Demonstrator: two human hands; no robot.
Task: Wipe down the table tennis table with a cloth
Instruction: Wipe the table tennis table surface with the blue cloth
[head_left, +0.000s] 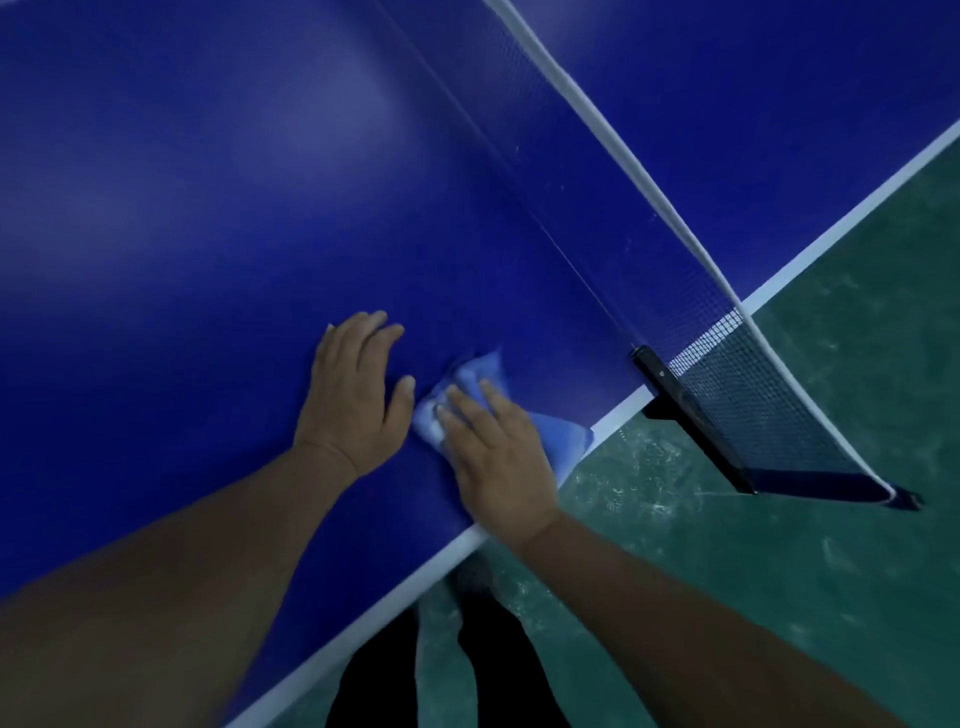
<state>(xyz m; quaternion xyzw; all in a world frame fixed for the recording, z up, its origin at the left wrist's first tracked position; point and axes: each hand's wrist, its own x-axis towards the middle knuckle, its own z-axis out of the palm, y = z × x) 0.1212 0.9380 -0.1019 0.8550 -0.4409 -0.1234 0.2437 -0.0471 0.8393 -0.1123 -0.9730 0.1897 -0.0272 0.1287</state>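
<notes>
The right hand (496, 457) lies flat on a light blue cloth (563, 441), with its fingers straight and pressing down. Its grip is released; it pushes the cloth and does not pinch it. The cloth sits on the blue bench (208, 208), close to the near white edge line (615, 418), and one corner reaches that line. The left hand (353, 395) lies flat on the bench just beside the cloth, fingers straight and holding nothing, so its grip is released too. Its thumb is very near the bunched end of the cloth.

The net (737, 358) stands to the right, and its black clamp (685, 410) holds on to the bench edge near the cloth.

To wipe well here, I think the right hand should keep its palm flat and press evenly, so the whole cloth rubs the top. Long strokes that overlap would leave no strip missed. The left hand can steady the body. It looks wise to slow down near the clamp and the net so the cloth does not catch. The cloth could also slip off the edge to the green floor (779, 571).
</notes>
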